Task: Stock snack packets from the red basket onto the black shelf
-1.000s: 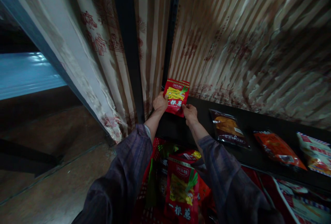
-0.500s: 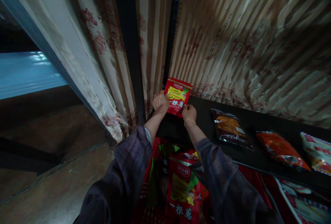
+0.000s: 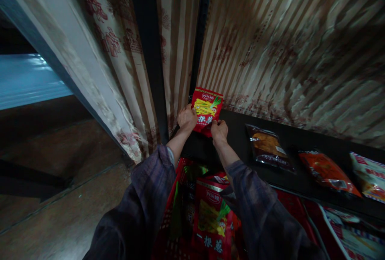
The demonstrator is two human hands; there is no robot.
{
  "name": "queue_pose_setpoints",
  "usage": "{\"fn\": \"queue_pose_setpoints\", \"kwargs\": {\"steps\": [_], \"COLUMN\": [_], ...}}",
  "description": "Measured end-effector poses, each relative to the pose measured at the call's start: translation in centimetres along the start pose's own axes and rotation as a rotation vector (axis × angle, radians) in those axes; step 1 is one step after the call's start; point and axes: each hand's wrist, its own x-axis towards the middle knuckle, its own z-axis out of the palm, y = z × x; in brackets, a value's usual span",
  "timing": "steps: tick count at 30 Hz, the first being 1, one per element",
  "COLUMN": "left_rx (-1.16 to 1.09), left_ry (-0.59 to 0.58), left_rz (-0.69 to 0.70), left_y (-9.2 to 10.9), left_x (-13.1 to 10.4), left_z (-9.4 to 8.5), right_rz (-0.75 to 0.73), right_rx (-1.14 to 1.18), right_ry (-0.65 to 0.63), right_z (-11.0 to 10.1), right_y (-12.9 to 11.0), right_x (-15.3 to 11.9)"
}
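Note:
A red snack packet [image 3: 207,109] with a yellow picture stands tilted at the left end of a black shelf [image 3: 234,132]. My left hand [image 3: 187,117] is closed on its left edge, and my right hand [image 3: 219,131] pinches its lower right corner. Below my forearms is a red basket [image 3: 180,168] holding several packets, among them a larger-looking red packet [image 3: 212,216] of the same design. Right of my hands, a dark packet with brown contents [image 3: 267,146] lies on the shelf.
Farther right on the shelf are an orange packet [image 3: 329,172] and a white-and-red packet [image 3: 369,176]. Patterned curtains [image 3: 288,43] hang behind. A dark metal post [image 3: 150,51] rises left of my hands. More packages sit at the lower right.
The view has shifted slightly. Both hands keep their hold on the red packet, which stays in nearly the same place on the shelf.

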Motion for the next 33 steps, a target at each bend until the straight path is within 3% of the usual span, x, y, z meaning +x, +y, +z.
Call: {"fn": "queue_pose_setpoints", "kwargs": {"steps": [6,13,21,33], "left_rx": [-0.054,-0.028,0.036,0.009], "left_ry": [-0.044,-0.043,0.074,-0.063], "left_rz": [-0.026,-0.016,-0.009,-0.004], "left_y": [-0.2,-0.6,-0.8,-0.7], "left_x": [-0.7,-1.2,-2.0,-0.8], "left_z": [0.2,0.6,1.1,1.1], "right_rz": [0.046,0.013,-0.112,-0.081], "right_rx": [0.053,0.149,0.175,-0.033], "right_ry": [-0.020,-0.082,-0.121,-0.138], "right_z": [0.0,1.0,1.3,0.7], "right_y": [0.5,0.7,0.3,-0.7], "right_x": [-0.9,-0.1,1.2,0.8]}}
